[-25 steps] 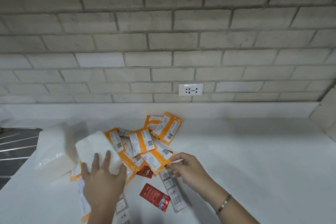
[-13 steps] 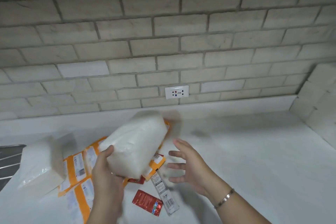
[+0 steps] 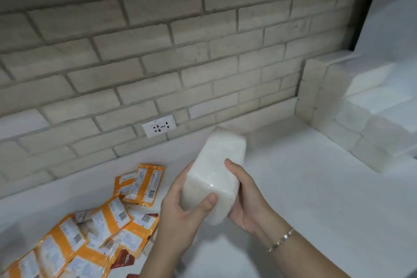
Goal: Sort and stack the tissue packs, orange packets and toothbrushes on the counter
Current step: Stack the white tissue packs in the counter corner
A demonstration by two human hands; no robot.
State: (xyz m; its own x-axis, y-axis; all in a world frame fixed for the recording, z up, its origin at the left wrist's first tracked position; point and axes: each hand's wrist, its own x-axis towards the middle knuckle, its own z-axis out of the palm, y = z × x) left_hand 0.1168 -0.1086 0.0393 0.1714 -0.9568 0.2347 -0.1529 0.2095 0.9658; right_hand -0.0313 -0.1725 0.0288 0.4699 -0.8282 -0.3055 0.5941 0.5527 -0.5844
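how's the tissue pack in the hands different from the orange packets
The tissue pack is a plain white, thick block; the orange packets are flat, orange with white labels. The tissue pack is gripped between the left hand and right hand; the orange packets lie overlapping on the counter. Both look wrapped in glossy plastic.

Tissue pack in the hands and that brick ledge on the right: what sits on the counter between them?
Nothing sits there. The head view shows only bare white counter between the tissue pack and the brick ledge.
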